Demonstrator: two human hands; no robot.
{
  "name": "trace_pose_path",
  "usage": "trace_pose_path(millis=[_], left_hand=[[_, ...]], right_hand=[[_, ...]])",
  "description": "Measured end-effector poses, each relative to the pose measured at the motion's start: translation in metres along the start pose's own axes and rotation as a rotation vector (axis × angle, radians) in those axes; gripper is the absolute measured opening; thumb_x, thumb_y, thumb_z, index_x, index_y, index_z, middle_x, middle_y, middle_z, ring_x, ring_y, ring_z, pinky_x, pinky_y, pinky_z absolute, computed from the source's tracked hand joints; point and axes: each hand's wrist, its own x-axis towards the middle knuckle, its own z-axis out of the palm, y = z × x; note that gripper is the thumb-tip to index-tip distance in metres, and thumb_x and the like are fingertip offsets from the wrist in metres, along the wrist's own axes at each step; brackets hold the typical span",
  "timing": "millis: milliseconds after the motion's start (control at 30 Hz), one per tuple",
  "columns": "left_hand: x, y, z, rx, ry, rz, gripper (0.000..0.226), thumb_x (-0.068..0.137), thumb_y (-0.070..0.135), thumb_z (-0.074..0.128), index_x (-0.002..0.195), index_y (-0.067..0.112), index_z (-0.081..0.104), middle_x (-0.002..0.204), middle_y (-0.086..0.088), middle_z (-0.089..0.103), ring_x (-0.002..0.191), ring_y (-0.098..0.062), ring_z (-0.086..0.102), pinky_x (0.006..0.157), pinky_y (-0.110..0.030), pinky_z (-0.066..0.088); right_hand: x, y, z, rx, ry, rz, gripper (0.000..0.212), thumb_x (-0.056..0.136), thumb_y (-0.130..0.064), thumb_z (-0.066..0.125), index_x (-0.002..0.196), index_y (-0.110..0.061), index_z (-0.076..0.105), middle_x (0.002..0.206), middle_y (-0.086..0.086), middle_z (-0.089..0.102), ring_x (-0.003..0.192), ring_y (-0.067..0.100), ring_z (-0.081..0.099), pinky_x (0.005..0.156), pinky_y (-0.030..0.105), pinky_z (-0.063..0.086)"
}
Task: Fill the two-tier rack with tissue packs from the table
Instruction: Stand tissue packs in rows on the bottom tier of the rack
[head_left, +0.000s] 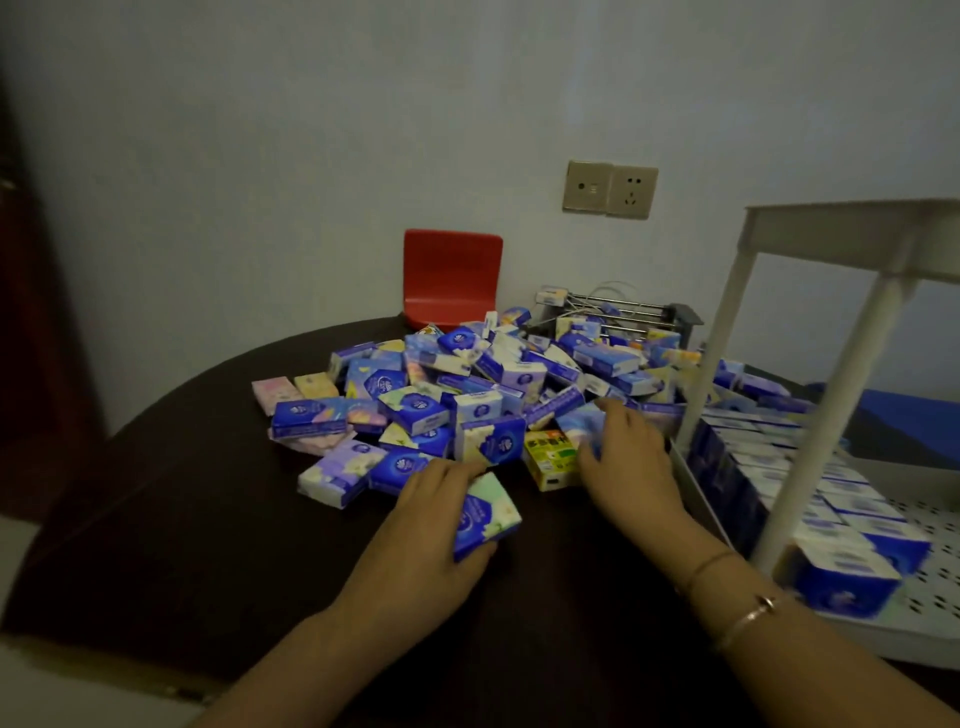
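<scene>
Dark tabletop (182, 519) lies bare at your seven o'clock, out to its curved edge. Your left hand (436, 514) grips a blue-green tissue pack (485, 514), fingers curled over it. At one o'clock, your right hand (623, 457) spreads on the heap of packs (467, 384). At three o'clock, the white rack (883, 519) holds rows of packs below.

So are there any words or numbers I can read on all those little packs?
None can be read.
Tissue packs: round white logos, print too blurred.
Yellow pack: red and green print, too blurred.
Wall socket: no writing visible.
</scene>
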Motion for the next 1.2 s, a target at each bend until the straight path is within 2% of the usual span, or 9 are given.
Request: trace_pose_path(millis=[100, 233, 400, 533, 667, 833, 933, 1067, 1200], left_hand=[[0.002, 0.004, 0.006, -0.129, 0.038, -0.021, 0.073, 0.083, 0.030, 0.068, 0.139, 0.044, 0.023, 0.136, 0.023, 0.028, 0.132, 0.004, 0.026, 0.111, -0.029, 0.034], [0.003, 0.009, 0.005, -0.232, 0.038, -0.023, 0.077, 0.081, 0.026, 0.072, 0.130, 0.054, 0.020, 0.120, 0.037, 0.028, 0.124, 0.010, 0.031, 0.107, -0.024, 0.037], [0.001, 0.015, 0.005, -0.306, 0.069, -0.008, 0.082, 0.081, 0.023, 0.073, 0.126, 0.063, 0.018, 0.123, 0.040, 0.031, 0.120, 0.023, 0.028, 0.096, -0.011, 0.037], [0.003, 0.031, 0.009, -0.365, 0.168, 0.023, 0.082, 0.076, 0.015, 0.077, 0.131, 0.050, 0.027, 0.122, 0.028, 0.040, 0.114, 0.024, 0.035, 0.084, 0.003, 0.036], [0.010, 0.047, 0.005, -0.303, 0.207, 0.102, 0.067, 0.069, 0.016, 0.082, 0.120, 0.035, 0.044, 0.119, 0.022, 0.043, 0.113, 0.015, 0.042, 0.089, -0.005, 0.040], [0.010, 0.068, -0.018, -0.331, 0.094, 0.116, 0.062, 0.066, 0.014, 0.084, 0.110, 0.043, 0.051, 0.120, 0.026, 0.042, 0.112, 0.018, 0.041, 0.087, -0.003, 0.041], [0.012, 0.079, -0.033, -0.485, -0.044, 0.036, 0.065, 0.069, 0.006, 0.079, 0.109, 0.050, 0.055, 0.125, 0.028, 0.043, 0.113, 0.006, 0.050, 0.086, -0.018, 0.051], [0.014, 0.089, -0.038, -0.549, -0.174, -0.054, 0.067, 0.072, -0.006, 0.073, 0.105, 0.050, 0.057, 0.135, 0.013, 0.043, 0.116, -0.008, 0.053, 0.092, -0.035, 0.052], [0.013, 0.101, -0.039, -0.706, -0.283, -0.146, 0.056, 0.077, -0.009, 0.062, 0.104, 0.039, 0.062, 0.136, -0.001, 0.044, 0.112, -0.020, 0.057, 0.085, -0.037, 0.055]], right_hand=[[0.014, -0.003, 0.006, 0.023, -0.051, 0.148, 0.058, 0.091, -0.026, 0.052, 0.140, -0.009, 0.027, 0.140, 0.017, 0.039, 0.130, 0.037, 0.033, 0.102, 0.045, 0.034], [0.012, 0.000, 0.010, 0.026, -0.007, 0.179, 0.055, 0.086, -0.015, 0.060, 0.133, -0.008, 0.033, 0.137, 0.020, 0.036, 0.126, 0.039, 0.035, 0.099, 0.043, 0.035], [-0.004, -0.001, -0.010, 0.334, 0.091, 0.053, 0.042, 0.082, -0.012, 0.068, 0.116, -0.012, 0.044, 0.122, 0.009, 0.040, 0.101, 0.024, 0.049, 0.073, 0.029, 0.037], [-0.025, -0.009, -0.040, 0.499, 0.166, -0.119, 0.033, 0.078, -0.013, 0.069, 0.104, -0.017, 0.049, 0.109, 0.000, 0.047, 0.096, 0.011, 0.046, 0.070, 0.014, 0.036], [-0.048, -0.009, -0.072, 0.532, 0.057, -0.176, 0.038, 0.078, -0.004, 0.067, 0.105, -0.025, 0.049, 0.102, -0.012, 0.055, 0.094, 0.003, 0.053, 0.068, 0.002, 0.040], [-0.064, 0.005, -0.116, 0.668, 0.036, -0.190, 0.027, 0.083, -0.009, 0.066, 0.105, -0.022, 0.056, 0.095, -0.015, 0.061, 0.090, 0.000, 0.060, 0.067, 0.008, 0.048], [-0.069, 0.014, -0.129, 0.595, 0.052, -0.242, 0.020, 0.089, -0.019, 0.060, 0.107, -0.026, 0.059, 0.096, -0.019, 0.061, 0.093, -0.004, 0.058, 0.075, 0.012, 0.047], [-0.077, 0.019, -0.135, 0.430, 0.026, -0.353, 0.029, 0.095, -0.022, 0.050, 0.123, -0.027, 0.057, 0.111, -0.021, 0.053, 0.092, -0.014, 0.048, 0.077, -0.001, 0.036], [-0.085, 0.021, -0.154, 0.442, -0.033, -0.409, 0.034, 0.095, -0.019, 0.051, 0.129, -0.024, 0.057, 0.118, -0.015, 0.058, 0.104, -0.011, 0.047, 0.085, -0.001, 0.034]])
